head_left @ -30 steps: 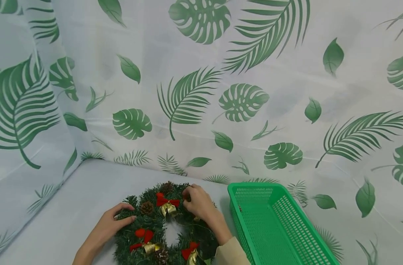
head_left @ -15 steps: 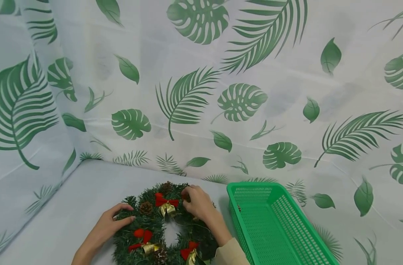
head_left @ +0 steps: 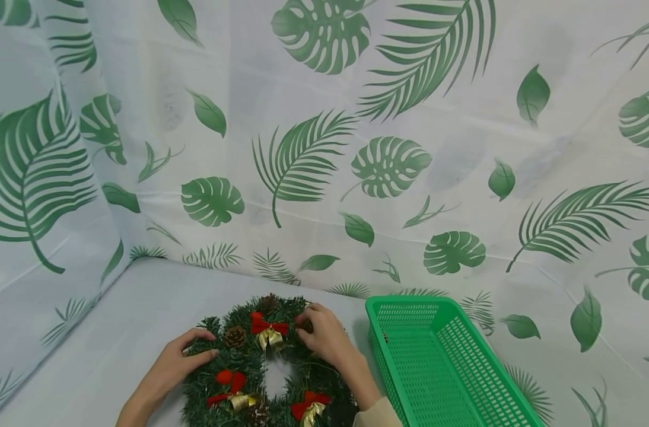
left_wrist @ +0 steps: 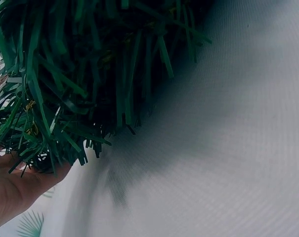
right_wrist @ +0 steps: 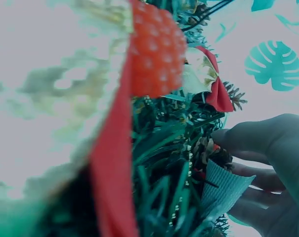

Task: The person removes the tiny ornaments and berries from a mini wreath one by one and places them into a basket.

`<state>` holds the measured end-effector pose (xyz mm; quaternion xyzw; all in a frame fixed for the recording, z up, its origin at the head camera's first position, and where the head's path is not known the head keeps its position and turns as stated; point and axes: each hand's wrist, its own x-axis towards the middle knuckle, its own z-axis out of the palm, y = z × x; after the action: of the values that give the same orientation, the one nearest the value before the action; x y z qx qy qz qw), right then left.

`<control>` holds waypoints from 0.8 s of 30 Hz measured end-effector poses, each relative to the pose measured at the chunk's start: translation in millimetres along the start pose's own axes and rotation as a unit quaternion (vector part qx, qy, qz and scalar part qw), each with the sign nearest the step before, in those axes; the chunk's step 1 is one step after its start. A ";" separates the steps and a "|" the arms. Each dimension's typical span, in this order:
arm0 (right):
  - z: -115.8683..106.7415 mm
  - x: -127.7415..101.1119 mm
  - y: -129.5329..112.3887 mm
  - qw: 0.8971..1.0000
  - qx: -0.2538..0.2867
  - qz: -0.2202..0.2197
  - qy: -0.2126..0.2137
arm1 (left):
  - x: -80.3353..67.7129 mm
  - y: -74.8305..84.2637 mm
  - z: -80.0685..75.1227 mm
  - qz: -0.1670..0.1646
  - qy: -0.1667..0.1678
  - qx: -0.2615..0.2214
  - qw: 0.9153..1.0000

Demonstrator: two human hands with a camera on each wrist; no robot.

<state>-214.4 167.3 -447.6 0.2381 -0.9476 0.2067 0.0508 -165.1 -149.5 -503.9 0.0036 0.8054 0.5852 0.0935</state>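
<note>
A green Christmas wreath [head_left: 244, 356] with red bows, gold bells and pine cones lies on the pale surface. At its left edge my left hand [head_left: 166, 367] grips the greenery, thumb on the near side and fingers farther up; the left wrist view shows the hand [left_wrist: 21, 187] under the sprigs. On the upper right part of the ring my right hand [head_left: 324, 335] pinches a small brown pine cone [right_wrist: 216, 157] with its thumb and fingers. Beside that cone is a ribbed light-coloured piece [right_wrist: 226, 187]. A red berry [right_wrist: 156, 52] and a blurred gold bell [right_wrist: 55, 98] hang close to the right wrist camera.
A green plastic basket [head_left: 375, 350] with mesh sides stands just right of the wreath. A small dark bit shows at its left wall. Leaf-printed cloth [head_left: 314, 237] rises behind and at the left of the white surface [head_left: 137, 302].
My right hand and forearm have shifted slightly right and down, still at the same part of the wreath. The lower right bow now shows more fully. My left hand stays in place.
</note>
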 end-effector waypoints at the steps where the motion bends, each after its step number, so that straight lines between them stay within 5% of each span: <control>1: -0.1 -1.1 0.3 1.000 -0.002 -0.002 0.001 | 0.1 0.0 0.0 0.001 0.001 0.000 1.000; 24: -1.8 -12.9 5.3 0.999 0.000 -0.033 -0.003 | -1.3 4.9 1.0 0.004 0.002 0.005 1.000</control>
<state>-205.5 177.8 -450.4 0.2698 -0.9394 0.2044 0.0551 -164.2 -147.2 -499.4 0.0057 0.8083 0.5819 0.0896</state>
